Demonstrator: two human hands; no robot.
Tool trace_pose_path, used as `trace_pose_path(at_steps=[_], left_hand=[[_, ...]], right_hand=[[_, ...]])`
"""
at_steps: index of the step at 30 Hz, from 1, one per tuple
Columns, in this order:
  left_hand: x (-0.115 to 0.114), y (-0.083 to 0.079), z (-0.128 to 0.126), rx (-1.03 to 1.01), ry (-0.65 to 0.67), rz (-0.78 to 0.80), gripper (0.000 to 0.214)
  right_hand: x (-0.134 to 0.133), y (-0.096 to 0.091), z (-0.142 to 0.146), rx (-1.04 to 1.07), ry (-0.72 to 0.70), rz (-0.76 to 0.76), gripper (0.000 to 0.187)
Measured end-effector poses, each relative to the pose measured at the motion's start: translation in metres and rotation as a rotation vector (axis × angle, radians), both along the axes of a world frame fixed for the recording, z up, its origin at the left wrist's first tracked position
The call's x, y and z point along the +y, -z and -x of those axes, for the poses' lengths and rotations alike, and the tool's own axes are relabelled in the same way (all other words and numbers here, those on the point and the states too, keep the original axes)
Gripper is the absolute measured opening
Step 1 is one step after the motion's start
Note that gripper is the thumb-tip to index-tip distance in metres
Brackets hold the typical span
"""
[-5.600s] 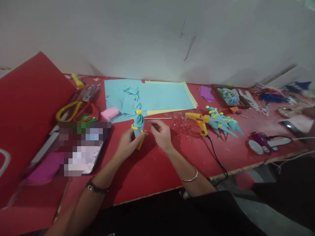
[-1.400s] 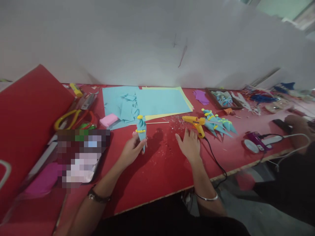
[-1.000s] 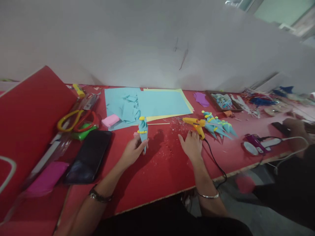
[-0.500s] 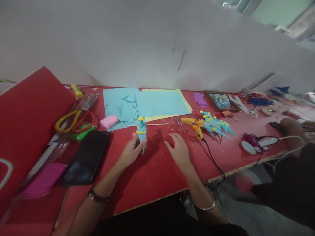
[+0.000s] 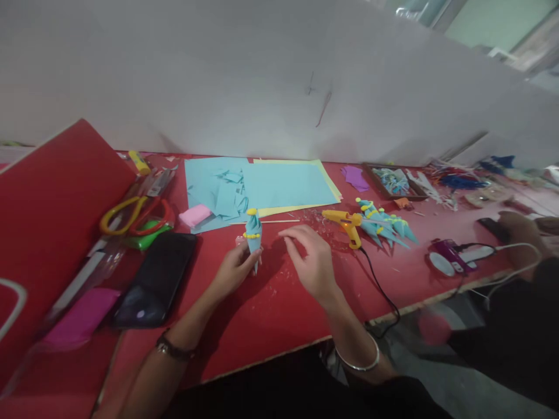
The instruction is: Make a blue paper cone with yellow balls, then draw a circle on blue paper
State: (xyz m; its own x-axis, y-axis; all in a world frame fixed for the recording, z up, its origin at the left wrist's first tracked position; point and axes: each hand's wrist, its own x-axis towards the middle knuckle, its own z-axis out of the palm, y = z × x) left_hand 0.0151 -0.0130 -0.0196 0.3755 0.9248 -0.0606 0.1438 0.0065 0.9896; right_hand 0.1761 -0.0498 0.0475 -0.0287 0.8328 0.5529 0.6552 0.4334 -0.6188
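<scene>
My left hand (image 5: 234, 269) is closed around a light-blue paper cone (image 5: 254, 240), held upright with its point down. A yellow ball tops the cone's swirled upper part, and a ring of yellow beads circles its middle. To the right, my right hand (image 5: 309, 259) hovers over the red tabletop with fingers bent and thumb slightly apart from them; I see nothing between them. A yellow glue gun (image 5: 345, 222), its small orange light lit, lies beyond my right hand. Several similar blue paper cones (image 5: 384, 222) lie in a pile just right of it.
Blue paper sheets (image 5: 288, 183) with cut scraps lie at the back, near a pink block (image 5: 195, 216) and a thin stick (image 5: 279, 221). Scissors (image 5: 124, 214) and a black phone (image 5: 156, 279) are at left. A tray (image 5: 395, 181) stands back right; another person's arm (image 5: 522, 230) rests far right.
My right hand has moved up and slightly left, its fingers now bent toward the cone. My left hand still holds the cone, almost in the same place.
</scene>
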Motion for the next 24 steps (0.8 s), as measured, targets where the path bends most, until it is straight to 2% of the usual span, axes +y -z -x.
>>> trace_pose_path(at_steps=[5,7,9,11,16,18,24], left_hand=[[-0.001,-0.003,0.001,0.054,0.007,-0.021,0.025],[-0.001,-0.004,0.001,0.057,0.013,-0.022,0.026],[0.000,-0.003,0.001,0.052,0.012,-0.011,0.027],[0.000,-0.003,0.001,0.040,0.020,0.002,0.030],[-0.001,-0.004,0.003,0.008,0.066,-0.010,0.036],[-0.001,-0.004,0.003,0.007,0.063,-0.017,0.037],[0.000,-0.005,0.002,0.016,0.018,-0.018,0.034]], right_hand=[[-0.008,-0.031,0.011,-0.080,-0.124,-0.239,0.020],[-0.008,-0.037,0.012,-0.026,-0.099,-0.335,0.021],[-0.004,-0.036,0.011,0.054,-0.058,-0.364,0.020],[0.004,-0.029,0.010,0.152,-0.050,-0.302,0.017],[0.021,0.006,0.013,0.576,-0.102,0.094,0.007],[0.023,0.018,0.016,0.695,-0.106,0.208,0.005],[0.026,0.028,0.019,0.823,-0.128,0.338,0.010]])
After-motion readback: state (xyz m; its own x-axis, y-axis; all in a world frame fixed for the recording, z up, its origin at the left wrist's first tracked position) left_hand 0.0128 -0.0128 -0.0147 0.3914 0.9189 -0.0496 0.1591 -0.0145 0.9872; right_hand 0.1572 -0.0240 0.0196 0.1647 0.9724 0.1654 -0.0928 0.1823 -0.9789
